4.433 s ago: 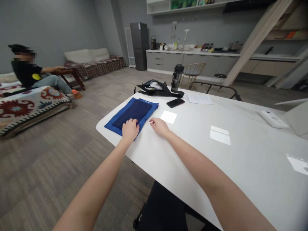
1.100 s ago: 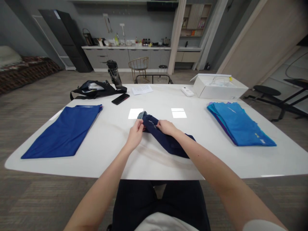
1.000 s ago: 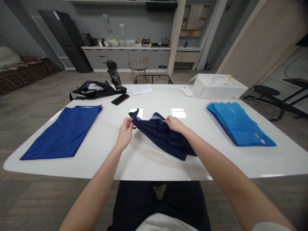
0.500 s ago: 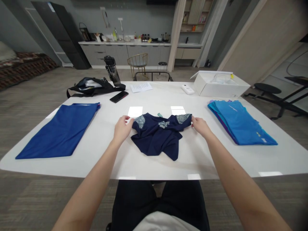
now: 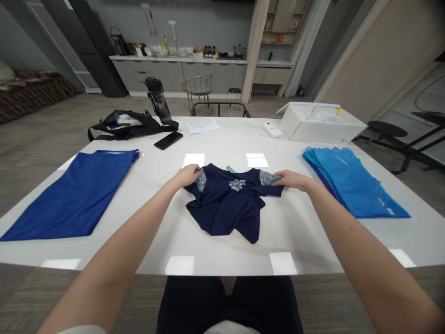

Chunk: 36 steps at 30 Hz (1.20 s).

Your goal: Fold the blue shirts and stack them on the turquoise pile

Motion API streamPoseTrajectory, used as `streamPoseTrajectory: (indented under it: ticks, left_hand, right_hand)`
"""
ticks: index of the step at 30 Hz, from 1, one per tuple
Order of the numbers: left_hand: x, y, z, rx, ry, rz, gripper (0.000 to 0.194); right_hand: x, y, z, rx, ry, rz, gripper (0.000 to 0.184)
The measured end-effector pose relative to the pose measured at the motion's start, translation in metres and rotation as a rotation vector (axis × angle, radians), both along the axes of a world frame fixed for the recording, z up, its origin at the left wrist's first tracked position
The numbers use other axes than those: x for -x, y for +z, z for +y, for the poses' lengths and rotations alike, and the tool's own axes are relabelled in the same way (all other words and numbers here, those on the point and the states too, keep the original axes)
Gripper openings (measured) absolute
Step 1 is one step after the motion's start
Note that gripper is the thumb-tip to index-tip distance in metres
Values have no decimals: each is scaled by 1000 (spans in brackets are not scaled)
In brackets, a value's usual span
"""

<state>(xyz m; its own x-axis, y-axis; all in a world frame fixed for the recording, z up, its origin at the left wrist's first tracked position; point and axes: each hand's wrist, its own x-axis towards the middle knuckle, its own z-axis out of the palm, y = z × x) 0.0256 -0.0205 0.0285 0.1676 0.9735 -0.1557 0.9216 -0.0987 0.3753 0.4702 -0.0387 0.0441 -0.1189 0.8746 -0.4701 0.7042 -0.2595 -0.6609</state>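
A small navy shirt point(image 5: 229, 204) with grey patterned shoulder patches lies crumpled on the white table point(image 5: 215, 246) in front of me. My left hand point(image 5: 187, 175) is closed on its left shoulder. My right hand point(image 5: 291, 179) grips its right shoulder, fingers pressed on the cloth. The top edge is stretched between both hands; the lower part is wrinkled.
A folded royal-blue garment point(image 5: 74, 195) lies at the left, a stack of light-blue garments point(image 5: 351, 185) at the right. Farther back are a black bag point(image 5: 128, 125), a phone point(image 5: 168, 140), a dark bottle point(image 5: 156, 99), a paper sheet point(image 5: 203, 125), a remote point(image 5: 272, 130) and a white box point(image 5: 321, 123).
I turned from the left end to the table's middle. The bunched navy shirt was pulled open; my hands moved apart to its shoulders and set it flatter on the table.
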Motion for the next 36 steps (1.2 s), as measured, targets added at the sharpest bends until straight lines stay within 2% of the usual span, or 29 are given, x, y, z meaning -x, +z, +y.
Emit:
streamPoseTrajectory:
  ticks: [2, 4, 6, 8, 10, 12, 13, 15, 17, 19, 21, 23, 26, 28, 30, 32, 34, 36]
  left_hand:
    - [13, 11, 7, -5, -80, -148, 22]
    - [25, 25, 21, -3, -137, -313, 27]
    - [35, 40, 44, -17, -134, -408, 31]
    - [38, 55, 75, -104, -69, -419, 32]
    - [35, 66, 106, -257, 59, -350, 31]
    - [26, 69, 131, -414, 199, -249, 32]
    - [18, 68, 138, -481, 255, -198, 35]
    - [1, 59, 143, -568, 297, -114, 43]
    - [-19, 45, 134, -561, 226, -60, 44]
    - [-40, 29, 116, -447, 52, -44, 34]
    - [-60, 14, 92, -333, -148, -55, 27]
    - [-79, 3, 66, -292, -250, -83, 30]
    - [-104, -4, 33, -208, -222, -143, 42]
    - [-116, -6, 18, -112, -170, -214, 50]
    - [-123, -5, 7, -29, -117, -328, 48]
    - [-126, 0, -3, 0, -86, -448, 34]
    - [-125, 8, -15, -30, -93, -539, 18]
    - [-118, 20, -34, -116, -123, -610, 13]
  right_hand:
    - [-9, 8, 8, 13, 106, 75, 32]
    - [-13, 16, 18, -13, 139, 142, 37]
    - [-12, 21, 35, -43, 113, 210, 42]
    - [-6, 22, 60, -97, 37, 304, 44]
    - [5, 18, 91, -233, -101, 389, 43]
    - [19, 10, 123, -460, -263, 383, 39]
    - [27, 5, 137, -584, -331, 317, 38]
    - [43, -7, 155, -752, -406, 47, 42]
    - [58, -19, 159, -783, -391, -280, 52]
    - [72, -29, 149, -768, -289, -478, 50]
    - [83, -36, 132, -779, -130, -477, 33]
    - [91, -39, 109, -763, 20, -344, 22]
    - [98, -39, 71, -640, 137, -106, 22]
    - [98, -38, 45, -583, 181, -32, 30]
    - [96, -37, 21, -602, 232, -76, 37]
    - [93, -33, 1, -659, 290, -204, 39]
    - [91, -26, -16, -738, 318, -329, 35]
    - [92, -14, -36, -826, 302, -367, 26]
